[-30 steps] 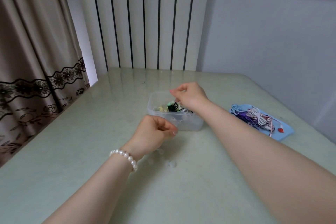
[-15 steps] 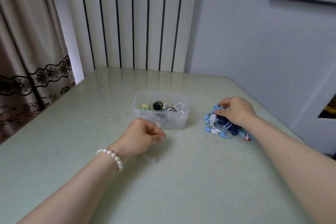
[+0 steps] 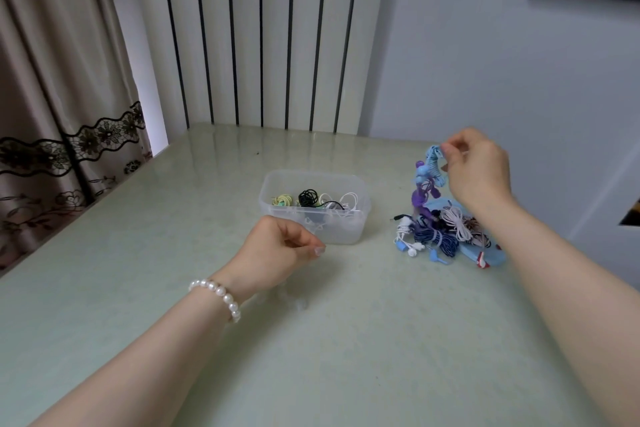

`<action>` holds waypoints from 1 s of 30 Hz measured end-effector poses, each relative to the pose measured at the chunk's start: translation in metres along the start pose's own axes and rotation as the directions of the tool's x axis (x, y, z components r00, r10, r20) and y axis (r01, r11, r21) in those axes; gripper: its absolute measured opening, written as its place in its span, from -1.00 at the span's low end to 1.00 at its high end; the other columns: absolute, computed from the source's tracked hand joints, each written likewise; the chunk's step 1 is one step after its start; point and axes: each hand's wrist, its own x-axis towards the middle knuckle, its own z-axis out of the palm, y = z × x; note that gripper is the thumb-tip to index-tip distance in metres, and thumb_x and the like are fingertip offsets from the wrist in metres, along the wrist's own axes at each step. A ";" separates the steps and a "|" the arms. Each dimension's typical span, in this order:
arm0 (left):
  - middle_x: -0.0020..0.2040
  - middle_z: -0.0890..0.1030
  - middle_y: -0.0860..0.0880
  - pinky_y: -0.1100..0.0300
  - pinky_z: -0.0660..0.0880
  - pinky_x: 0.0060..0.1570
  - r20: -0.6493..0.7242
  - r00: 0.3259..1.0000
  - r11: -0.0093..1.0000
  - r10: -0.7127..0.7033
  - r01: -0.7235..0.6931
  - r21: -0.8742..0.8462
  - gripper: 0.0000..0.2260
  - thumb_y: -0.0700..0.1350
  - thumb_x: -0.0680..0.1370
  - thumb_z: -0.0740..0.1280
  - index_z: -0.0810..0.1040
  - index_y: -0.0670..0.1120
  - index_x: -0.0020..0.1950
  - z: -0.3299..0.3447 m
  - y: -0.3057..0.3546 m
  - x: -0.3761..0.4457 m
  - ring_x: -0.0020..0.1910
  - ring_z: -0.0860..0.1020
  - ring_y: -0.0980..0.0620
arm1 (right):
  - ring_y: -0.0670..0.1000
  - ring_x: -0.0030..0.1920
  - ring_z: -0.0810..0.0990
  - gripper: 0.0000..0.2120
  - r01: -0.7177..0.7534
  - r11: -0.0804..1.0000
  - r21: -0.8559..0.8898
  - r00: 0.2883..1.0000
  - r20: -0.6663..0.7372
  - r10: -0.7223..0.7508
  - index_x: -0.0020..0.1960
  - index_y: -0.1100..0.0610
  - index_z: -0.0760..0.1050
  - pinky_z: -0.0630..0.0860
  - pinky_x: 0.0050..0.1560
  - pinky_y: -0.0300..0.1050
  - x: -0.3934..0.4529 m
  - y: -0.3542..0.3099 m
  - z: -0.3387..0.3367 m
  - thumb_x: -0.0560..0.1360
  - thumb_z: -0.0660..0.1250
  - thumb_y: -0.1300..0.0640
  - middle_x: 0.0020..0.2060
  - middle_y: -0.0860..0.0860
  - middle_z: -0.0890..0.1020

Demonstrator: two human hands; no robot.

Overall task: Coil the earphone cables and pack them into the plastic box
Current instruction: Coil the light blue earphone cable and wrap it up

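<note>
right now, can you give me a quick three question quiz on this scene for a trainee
1. True or false: the clear plastic box on the pale green table already holds coiled cables.
2. Which hand is lifting the light blue earphone cable out of the tangled pile of cables? A. left hand B. right hand C. neither
3. Fill in: the pile lies partly on a flat light blue ____.

Key
1. True: yellow-green, black and white coils lie inside.
2. B: its fingertips pinch the cable above the pile; the left hand is loosely curled and holds nothing.
3. Lid.
</note>
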 end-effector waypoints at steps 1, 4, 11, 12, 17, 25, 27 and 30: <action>-0.36 0.61 -0.05 0.41 0.35 -0.60 0.001 1.000 1.000 0.006 -0.006 -0.010 -0.88 -0.28 0.41 0.44 0.62 -0.11 -0.30 0.001 0.000 0.000 -0.40 0.49 0.10 | 0.16 -0.17 0.60 -0.90 -0.031 0.998 0.048 0.999 0.027 0.030 -0.15 0.14 0.46 0.49 -0.08 0.00 0.001 -0.002 -0.001 0.53 0.23 0.18 -0.17 0.13 0.60; -0.33 0.61 -0.03 0.45 0.42 -0.47 -0.013 1.000 0.997 0.018 -0.018 -0.079 -0.91 -0.28 0.43 0.41 0.62 -0.13 -0.25 0.002 0.003 -0.002 -0.41 0.51 0.19 | -0.03 -0.38 0.62 -0.80 -0.160 0.947 0.278 0.977 0.184 0.111 -0.26 0.07 0.40 0.55 -0.30 -0.14 -0.004 -0.010 -0.002 0.54 0.22 0.24 -0.26 0.05 0.59; -0.18 0.64 -0.11 0.19 0.51 -0.05 0.029 0.999 0.965 -0.013 0.020 -0.262 -0.92 -0.28 0.48 0.34 0.61 -0.16 -0.18 0.007 0.010 -0.006 -0.25 0.57 0.07 | -0.13 -0.56 0.54 -0.82 -0.350 0.786 0.510 0.896 0.427 0.122 -0.21 0.16 0.41 0.48 -0.49 -0.28 -0.036 -0.037 -0.006 0.55 0.16 0.31 -0.36 0.04 0.56; -0.16 0.64 -0.11 0.16 0.53 -0.06 0.045 0.998 0.947 -0.032 0.045 -0.318 -0.93 -0.25 0.49 0.33 0.60 -0.17 -0.16 0.008 0.012 -0.007 -0.26 0.58 0.06 | -0.09 -0.54 0.55 -0.80 -0.405 0.734 0.545 0.869 0.478 0.125 -0.22 0.16 0.41 0.50 -0.48 -0.26 -0.042 -0.041 -0.007 0.55 0.15 0.32 -0.35 0.07 0.57; -0.01 0.63 -0.18 0.09 0.59 -0.12 0.336 0.925 0.728 -0.178 0.353 -0.588 -0.70 -0.01 0.51 0.24 0.52 -0.19 0.09 0.011 0.022 -0.012 -0.14 0.65 -0.10 | 0.00 -0.39 0.64 -0.80 -0.575 0.488 0.657 0.752 0.659 -0.001 -0.21 0.21 0.40 0.59 -0.30 -0.14 -0.073 -0.050 0.000 0.54 0.12 0.37 -0.40 0.07 0.66; -0.15 0.64 -0.19 0.04 0.59 -0.15 0.456 0.866 0.550 -0.205 0.487 -0.679 -0.86 -0.21 0.47 0.25 0.56 -0.23 -0.06 0.012 0.022 -0.014 -0.22 0.66 -0.10 | -0.01 -0.17 0.61 -0.79 -0.324 0.656 0.681 0.828 0.540 -0.151 -0.29 0.16 0.49 0.55 -0.01 -0.14 -0.100 -0.037 0.016 0.43 0.28 0.41 -0.20 -0.01 0.65; -0.23 0.64 -0.12 0.10 0.61 -0.21 0.409 0.887 0.624 -0.214 0.446 -0.642 -0.87 -0.22 0.52 0.22 0.55 -0.21 -0.05 0.012 0.018 -0.012 -0.28 0.65 -0.02 | -0.01 -0.16 0.56 -0.76 -0.258 0.725 0.639 0.821 0.541 -0.185 -0.33 0.13 0.50 0.50 -0.06 -0.17 -0.102 -0.034 0.012 0.42 0.31 0.41 -0.21 -0.04 0.63; -0.25 0.61 -0.09 0.24 0.59 -0.36 0.366 0.907 0.714 -0.208 0.397 -0.577 -0.89 -0.25 0.53 0.23 0.54 -0.20 -0.04 0.014 0.015 -0.012 -0.36 0.61 0.07 | -0.02 -0.20 0.51 -0.76 -0.196 0.813 0.548 0.768 0.601 -0.220 -0.36 0.12 0.50 0.41 -0.18 -0.22 -0.103 -0.028 0.008 0.38 0.37 0.39 -0.23 0.08 0.62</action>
